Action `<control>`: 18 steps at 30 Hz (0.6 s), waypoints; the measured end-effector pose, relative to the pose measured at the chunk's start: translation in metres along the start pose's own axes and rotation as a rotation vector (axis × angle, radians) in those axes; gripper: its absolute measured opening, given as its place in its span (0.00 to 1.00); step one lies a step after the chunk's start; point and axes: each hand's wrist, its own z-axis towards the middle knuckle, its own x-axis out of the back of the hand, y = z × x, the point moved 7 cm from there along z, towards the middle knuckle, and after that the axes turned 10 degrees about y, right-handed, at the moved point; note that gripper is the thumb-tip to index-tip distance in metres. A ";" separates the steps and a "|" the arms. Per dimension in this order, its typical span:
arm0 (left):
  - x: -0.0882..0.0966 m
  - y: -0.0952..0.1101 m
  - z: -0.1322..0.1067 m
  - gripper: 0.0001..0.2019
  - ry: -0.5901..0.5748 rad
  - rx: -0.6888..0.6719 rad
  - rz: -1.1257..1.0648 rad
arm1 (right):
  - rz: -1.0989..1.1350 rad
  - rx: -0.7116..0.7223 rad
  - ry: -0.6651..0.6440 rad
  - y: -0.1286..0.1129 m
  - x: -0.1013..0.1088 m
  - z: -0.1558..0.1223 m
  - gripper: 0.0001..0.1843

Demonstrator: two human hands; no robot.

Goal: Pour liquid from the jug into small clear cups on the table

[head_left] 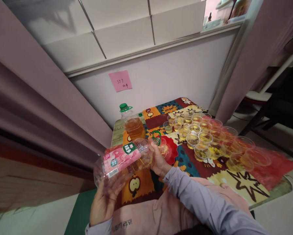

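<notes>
I hold a clear plastic bottle [123, 160] with a pink label, tipped on its side with a little amber liquid left in it. My left hand [102, 202] cups its base from below. My right hand [158, 160] is wrapped round its neck, where a green ring handle shows, next to a red cup or dish [171, 148]. A second bottle [133, 125] with a green cap stands upright behind, part full of amber liquid. Several small clear cups [205, 138] with yellowish liquid stand in rows on the patterned table [246, 186].
The small table is covered with a bright cartoon cloth and stands against a white wall with a pink note [120, 80]. A mauve curtain [26, 107] hangs at the left. A dark chair or frame [276, 107] is at the right.
</notes>
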 end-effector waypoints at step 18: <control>0.000 0.001 0.002 0.29 -0.067 -0.048 0.032 | 0.002 -0.014 -0.015 0.000 0.000 0.000 0.33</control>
